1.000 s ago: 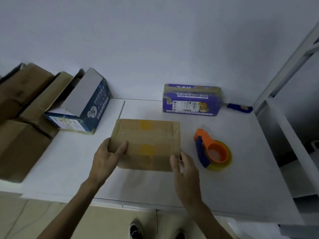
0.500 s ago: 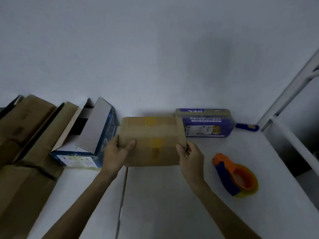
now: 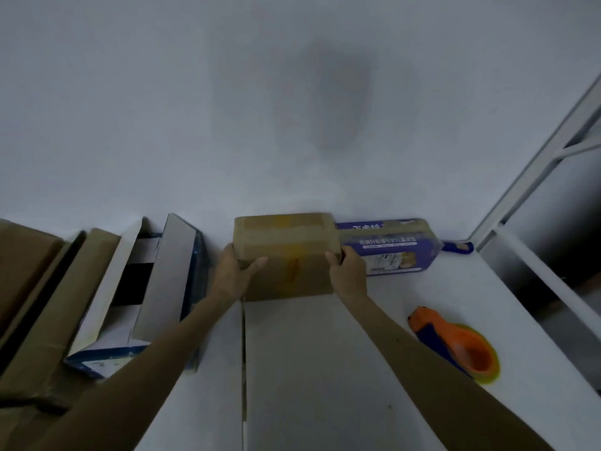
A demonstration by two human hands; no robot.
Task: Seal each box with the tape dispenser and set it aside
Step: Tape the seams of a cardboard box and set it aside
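Note:
A brown cardboard box (image 3: 286, 252) with yellowish tape strips on its top and front sits at the back of the white table (image 3: 325, 369), against the wall. My left hand (image 3: 235, 271) grips its left side with the thumb on the front face. My right hand (image 3: 346, 271) grips its right side. The orange and blue tape dispenser (image 3: 455, 346) with its yellow roll lies on the table to the right, apart from both hands.
A purple printed box (image 3: 393, 249) lies right behind the brown box. An open blue and white box (image 3: 143, 288) and several brown cartons (image 3: 35, 288) stand at the left. A white metal frame (image 3: 536, 262) borders the right side.
Both hands have carried the brown box from the table's front to the back, against the wall next to the purple box. The dispenser has not moved.

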